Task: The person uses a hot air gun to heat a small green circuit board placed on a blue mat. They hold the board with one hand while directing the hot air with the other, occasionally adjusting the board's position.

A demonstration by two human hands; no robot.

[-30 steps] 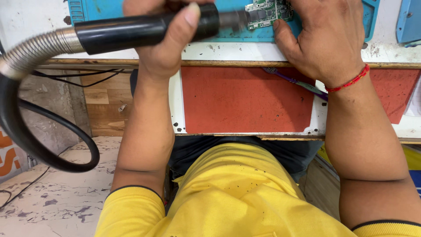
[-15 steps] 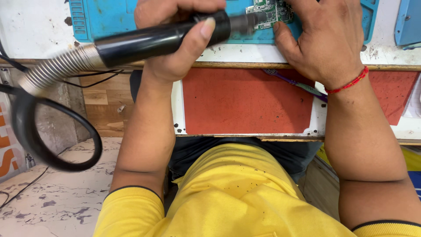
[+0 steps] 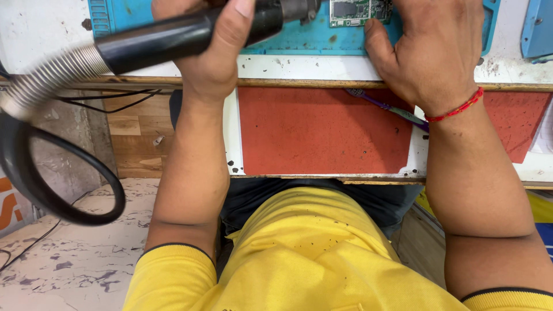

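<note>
Green circuit board (image 3: 360, 11) lies on blue work mat (image 3: 299, 40) at bench's far edge. Left hand (image 3: 213, 52) is wrapped around black hot-air wand (image 3: 173, 37), nozzle aimed toward the board. Right hand (image 3: 432, 52) rests flat, fingers spread, thumb just beside the board. A purple-handled tool (image 3: 386, 108) lies beneath the right wrist on the red pad (image 3: 322, 132).

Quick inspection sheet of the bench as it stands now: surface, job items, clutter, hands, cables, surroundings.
Surface: blue work mat on a stained white bench; red mat on a lower shelf.
Job's things: black hot-air handpiece, nozzle toward green circuit board.
Clutter: purple-handled tool on the red mat.
Grippers: left hand grips the handpiece; right hand rests beside the board.
Cables: ribbed hose, black cord.
Surroundings: speckled floor.
</note>
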